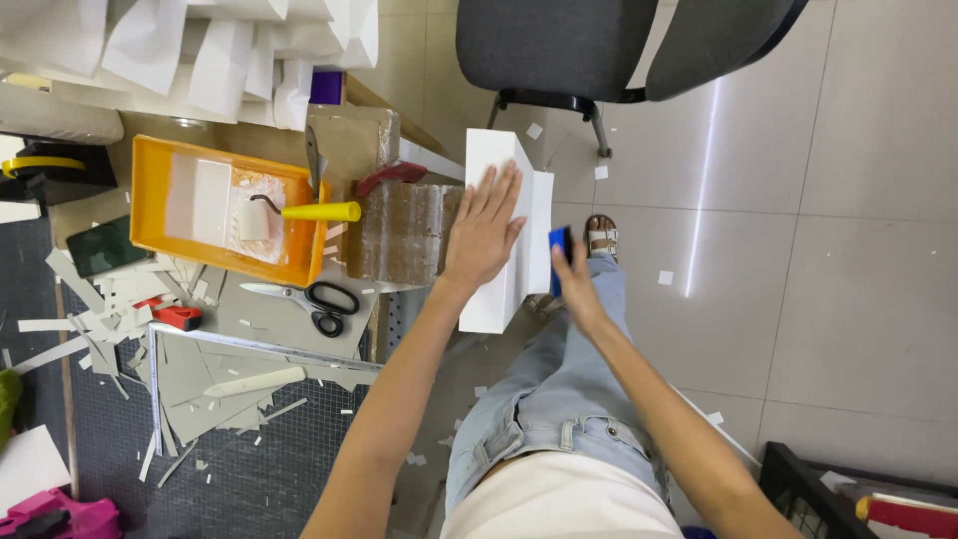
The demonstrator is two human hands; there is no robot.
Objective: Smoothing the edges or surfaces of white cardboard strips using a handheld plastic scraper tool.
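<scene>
Now left hand [483, 228] flat, fingers spread, on white box [496, 289]; right hand [574, 277] grips blue scraper [558, 243].

Orange paint tray [150, 190] with yellow-handled roller [299, 212], black scissors [314, 299], grey chair [599, 45].

Matt white paper-covered box [496, 225], smooth; glossy orange plastic tray [150, 205]; rough brown cardboard block [404, 232]; shiny floor tiles [848, 200]; faded denim jeans [559, 389]; grey cloth chair [599, 45].
</scene>
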